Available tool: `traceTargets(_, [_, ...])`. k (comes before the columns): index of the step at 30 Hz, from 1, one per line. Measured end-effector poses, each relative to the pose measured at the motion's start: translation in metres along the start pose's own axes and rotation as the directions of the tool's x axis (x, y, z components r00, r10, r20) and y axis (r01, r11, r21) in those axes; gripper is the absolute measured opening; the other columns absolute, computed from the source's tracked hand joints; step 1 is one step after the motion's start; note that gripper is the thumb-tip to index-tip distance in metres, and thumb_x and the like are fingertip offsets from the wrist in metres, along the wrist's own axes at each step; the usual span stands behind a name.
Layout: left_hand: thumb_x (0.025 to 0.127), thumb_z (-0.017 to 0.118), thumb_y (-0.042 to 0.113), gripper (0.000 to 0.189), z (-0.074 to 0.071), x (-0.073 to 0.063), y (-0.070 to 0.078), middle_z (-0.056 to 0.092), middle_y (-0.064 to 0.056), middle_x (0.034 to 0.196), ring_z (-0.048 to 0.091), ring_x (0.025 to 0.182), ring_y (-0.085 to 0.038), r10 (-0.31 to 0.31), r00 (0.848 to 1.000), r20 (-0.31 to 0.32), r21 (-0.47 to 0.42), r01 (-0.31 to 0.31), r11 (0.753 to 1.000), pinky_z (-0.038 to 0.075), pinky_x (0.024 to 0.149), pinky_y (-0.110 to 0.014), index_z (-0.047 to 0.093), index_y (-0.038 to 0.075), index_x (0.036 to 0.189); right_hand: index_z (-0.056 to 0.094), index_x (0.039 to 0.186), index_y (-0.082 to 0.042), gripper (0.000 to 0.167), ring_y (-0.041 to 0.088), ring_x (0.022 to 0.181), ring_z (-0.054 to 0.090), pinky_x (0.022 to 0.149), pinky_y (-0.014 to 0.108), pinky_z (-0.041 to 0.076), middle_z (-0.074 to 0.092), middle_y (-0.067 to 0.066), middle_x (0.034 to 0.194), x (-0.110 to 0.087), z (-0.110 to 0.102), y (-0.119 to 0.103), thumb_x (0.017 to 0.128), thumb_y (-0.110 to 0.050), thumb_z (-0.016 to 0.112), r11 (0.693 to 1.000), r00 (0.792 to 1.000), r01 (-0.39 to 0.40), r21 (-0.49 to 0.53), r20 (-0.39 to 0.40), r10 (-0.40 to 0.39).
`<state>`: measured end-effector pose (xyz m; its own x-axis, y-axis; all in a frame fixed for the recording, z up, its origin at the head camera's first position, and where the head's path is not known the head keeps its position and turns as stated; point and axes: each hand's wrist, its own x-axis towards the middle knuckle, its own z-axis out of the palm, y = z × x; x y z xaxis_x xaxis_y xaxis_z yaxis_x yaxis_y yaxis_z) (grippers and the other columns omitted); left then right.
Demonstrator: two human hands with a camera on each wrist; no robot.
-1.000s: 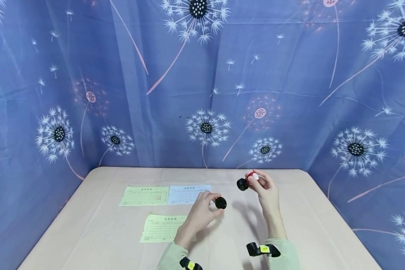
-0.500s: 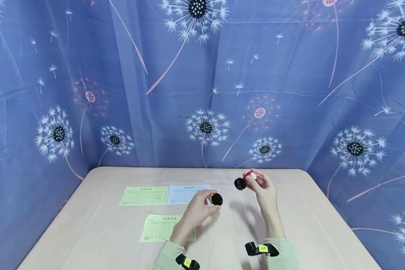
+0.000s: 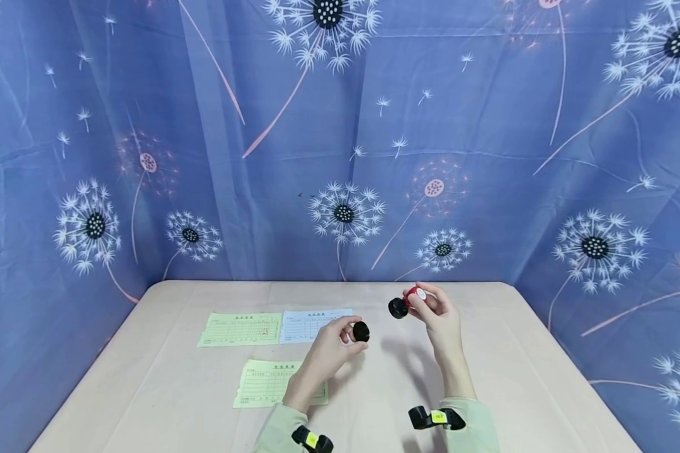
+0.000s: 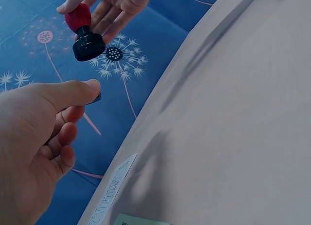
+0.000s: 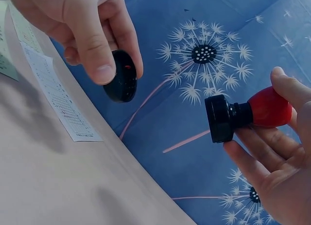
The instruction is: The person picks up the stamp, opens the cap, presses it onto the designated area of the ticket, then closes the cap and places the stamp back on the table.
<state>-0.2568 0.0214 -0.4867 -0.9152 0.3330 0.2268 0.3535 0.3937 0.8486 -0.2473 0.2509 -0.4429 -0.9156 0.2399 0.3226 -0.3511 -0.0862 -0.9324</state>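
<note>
In the head view my right hand (image 3: 443,318) grips the red handle (image 5: 270,107) of a stamp. The stamp's round black base (image 3: 398,307) points left toward the other hand. Between thumb and fingers, my left hand (image 3: 331,346) pinches a round black cap (image 5: 121,77), held on edge with some red marks on its inner side. Both hands are raised above the table, and a gap separates the cap from the stamp. From the left wrist, most of the cap is hidden behind the thumb.
A green slip (image 3: 240,329) with red marks lies beside a blue slip (image 3: 311,321) on the pale table (image 3: 147,377). Nearer, another green slip (image 3: 260,384) lies partly under the left forearm in view. A blue dandelion-print curtain (image 3: 283,176) hangs behind the table.
Both hands have shifted slightly left in the head view, the left hand still pinching the cap and the right still holding the stamp. The cap has turned a little.
</note>
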Motion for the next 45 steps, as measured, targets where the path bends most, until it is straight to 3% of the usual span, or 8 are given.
traceTargets(14, [0.084,0.080,0.020,0.051,-0.002,0.001,0.000,0.061,0.008,0.085,0.055,0.072,-0.004,0.006,1.000,-0.014,-0.046,-0.007,0.999,0.048,0.064,-0.019,0.062,0.017,0.132,0.061,0.124,-0.001,0.033,0.010,0.094,0.073,0.083,0.029,0.061,0.076,-0.003,0.096,-0.001,0.006,0.000,0.093,-0.009,0.069,1.000,1.000,-0.008,-0.006,0.014,0.009])
traceTargets(31, [0.083,0.081,0.024,0.052,-0.004,0.001,0.003,0.062,0.008,0.084,0.056,0.072,-0.004,0.010,0.999,-0.031,-0.045,-0.012,0.999,0.049,0.065,-0.019,0.063,0.015,0.131,0.060,0.122,0.001,0.031,0.013,0.093,0.073,0.082,0.031,0.061,0.077,-0.001,0.095,-0.002,0.014,-0.001,0.093,-0.006,0.068,1.000,0.999,0.005,0.022,0.043,-0.005])
traceTargets(37, [0.084,0.080,0.024,0.052,-0.007,0.000,0.006,0.063,0.009,0.083,0.057,0.073,-0.005,-0.009,0.999,-0.035,-0.033,0.008,0.999,0.048,0.066,-0.019,0.062,0.016,0.133,0.059,0.122,0.001,0.032,0.013,0.095,0.073,0.084,0.031,0.060,0.077,0.000,0.096,-0.003,0.024,-0.001,0.093,-0.008,0.069,1.000,0.995,-0.001,0.014,0.095,0.000])
traceTargets(45, [0.083,0.081,0.026,0.052,-0.009,0.002,0.006,0.063,0.010,0.080,0.057,0.074,-0.004,0.012,0.998,-0.067,-0.012,-0.013,1.000,0.048,0.069,-0.019,0.064,0.016,0.131,0.059,0.123,0.000,0.032,0.015,0.097,0.073,0.085,0.032,0.060,0.077,0.004,0.100,-0.005,0.029,-0.003,0.094,-0.009,0.068,1.000,0.991,0.013,0.028,0.132,-0.016])
